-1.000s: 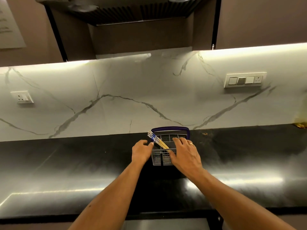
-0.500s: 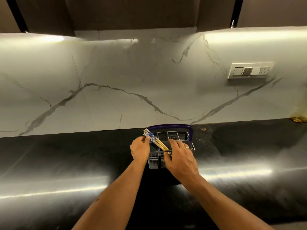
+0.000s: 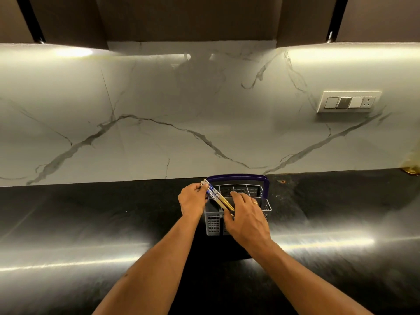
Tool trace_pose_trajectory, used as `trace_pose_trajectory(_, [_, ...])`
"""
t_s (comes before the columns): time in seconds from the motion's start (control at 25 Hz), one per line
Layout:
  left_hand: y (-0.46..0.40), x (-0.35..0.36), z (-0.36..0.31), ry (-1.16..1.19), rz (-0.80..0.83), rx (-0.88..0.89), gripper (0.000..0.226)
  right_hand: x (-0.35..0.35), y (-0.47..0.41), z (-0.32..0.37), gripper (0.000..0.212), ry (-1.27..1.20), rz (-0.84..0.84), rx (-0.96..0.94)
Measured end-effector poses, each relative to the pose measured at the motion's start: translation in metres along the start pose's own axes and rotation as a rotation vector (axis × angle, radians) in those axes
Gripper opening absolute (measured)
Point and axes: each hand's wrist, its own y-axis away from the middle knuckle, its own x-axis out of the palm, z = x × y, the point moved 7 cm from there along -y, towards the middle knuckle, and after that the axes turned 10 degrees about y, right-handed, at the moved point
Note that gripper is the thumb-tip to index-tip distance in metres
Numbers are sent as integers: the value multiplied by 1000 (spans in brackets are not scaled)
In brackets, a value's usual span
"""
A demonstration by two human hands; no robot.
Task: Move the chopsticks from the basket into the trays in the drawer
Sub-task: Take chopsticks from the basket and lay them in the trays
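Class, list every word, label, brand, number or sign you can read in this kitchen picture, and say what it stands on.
None can be read.
Chopsticks: blue and white pattern, no legible text.
Switch plate: no readable markings.
Basket: no label visible.

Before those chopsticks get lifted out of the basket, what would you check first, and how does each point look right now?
1. Left hand holds the chopsticks at their patterned ends: ok.
2. Right hand rests on the grey basket, near the chopsticks' lower part; whether it steadies the basket or grips the sticks: cannot tell.
3. All chopsticks gathered in one bundle: ok, they lie together, tilted toward the left.
4. Purple handle stands behind the bundle, not across it: ok.
5. Basket stands flat on the black counter: ok.
6. Drawer and trays ready: cannot tell, neither is in view.
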Motion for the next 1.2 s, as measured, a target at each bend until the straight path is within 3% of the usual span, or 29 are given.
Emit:
trace_pose_trajectory(0.4, [48, -44, -112, 98, 108, 223, 8, -53, 6, 16, 53, -268, 27, 3])
trace_pose_trajectory(0.6, [101, -41, -170, 220, 323, 202, 13, -93, 20, 13, 35, -441, 15, -27])
trace_pose_trajectory(0.76, [149, -34, -201, 197, 369, 244, 16, -124, 49, 8, 17, -560, 22, -64])
trace_pose_trajectory(0.88, [174, -31, -210, 197, 367, 259, 27, -133, 65, 5, 14, -749, 138, -76])
trace_pose_trajectory(1.04, [199, -26, -220, 148, 395, 289, 23, -147, 85, -4, 13, -954, 289, -50])
trace_pose_trajectory(1.2, [214, -20, -228, 122, 443, 299, 21, -158, 98, -12, 11, -1008, 320, 0])
